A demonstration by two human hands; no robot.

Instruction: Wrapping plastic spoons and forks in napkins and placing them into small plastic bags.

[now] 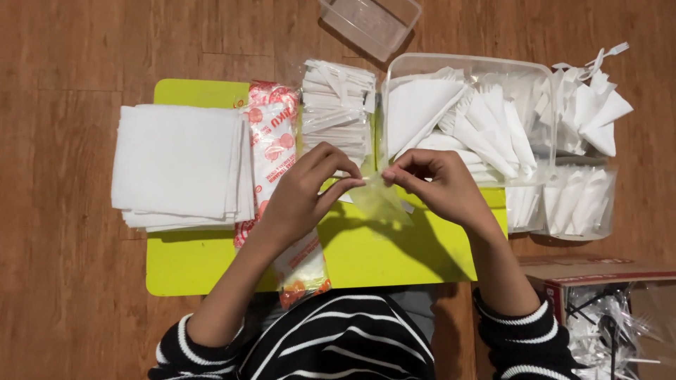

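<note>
Hands are met over the middle of the yellow-green tabletop [394,260], and a small clear plastic sleeve [378,199] is pinched between them at its top edge. The left hand [304,188] is closed on the sleeve's left corner with thumb and forefinger, while the right hand [435,184] is closed on the right corner in the same way; the rest of the sleeve hangs down just above the tabletop. The mouth of the sleeve appears to be in the course of being pulled apart, though the film is thin and glossy, so it cannot be told for certain whether it is already open.

A stack of flat white napkins [179,165] is laid at the left of the tabletop, with a red-and-white printed packet [276,151] beside it and partly under the left forearm. A bundle of wrapped white sticks [336,105] is set behind the hands. A clear tub of folded napkins [468,119] is placed to the right, with more filled sleeves [574,200] beside it, and a cardboard box of clear-wrapped cutlery [609,309] is kept on the wooden floor [63,281].

The step in hand is judged to be the opening of the sleeve. For the next move, one hand would need to be freed while the mouth is held apart by the other, so that a folded napkin can be slipped inside.
</note>
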